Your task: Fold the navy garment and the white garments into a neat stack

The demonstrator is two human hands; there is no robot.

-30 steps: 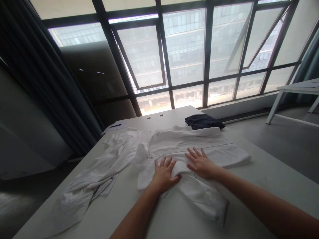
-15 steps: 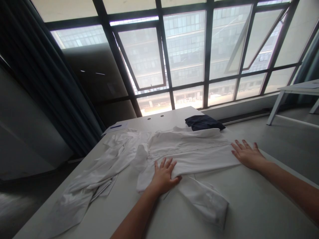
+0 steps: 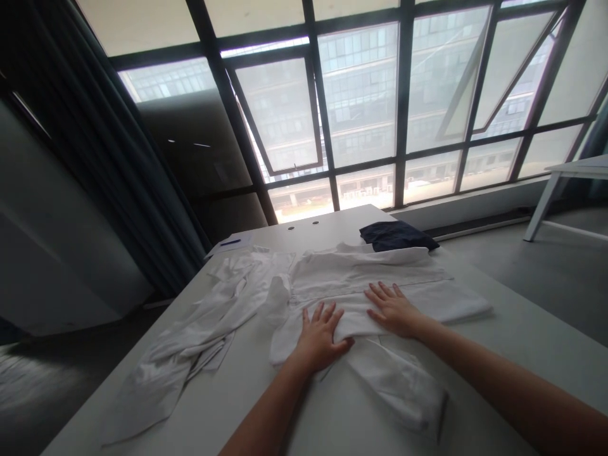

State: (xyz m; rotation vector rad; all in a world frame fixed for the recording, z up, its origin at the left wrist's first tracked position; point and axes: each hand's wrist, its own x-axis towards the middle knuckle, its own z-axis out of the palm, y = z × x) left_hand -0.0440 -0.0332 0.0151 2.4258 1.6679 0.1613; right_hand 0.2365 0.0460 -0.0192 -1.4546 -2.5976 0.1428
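Note:
A white shirt (image 3: 380,275) lies folded lengthwise across the middle of a white table (image 3: 522,342). My left hand (image 3: 320,335) lies flat on its near left part, fingers spread. Just to the right, my right hand (image 3: 392,310) rests flat on the same fold, fingers stretched out. One sleeve (image 3: 403,383) of the shirt trails toward me below both hands. A second white garment (image 3: 190,335) lies crumpled on the left side of the table.
A dark folded cloth (image 3: 396,235) sits at the table's far edge behind the shirt. A blue pen (image 3: 230,242) lies at the far left corner. Large windows and dark curtains stand beyond. Another white table (image 3: 570,174) is at the right.
My right hand, out at the shirt's right end half a second ago, has slid back left and rests next to my left hand. The left hand has stayed put.

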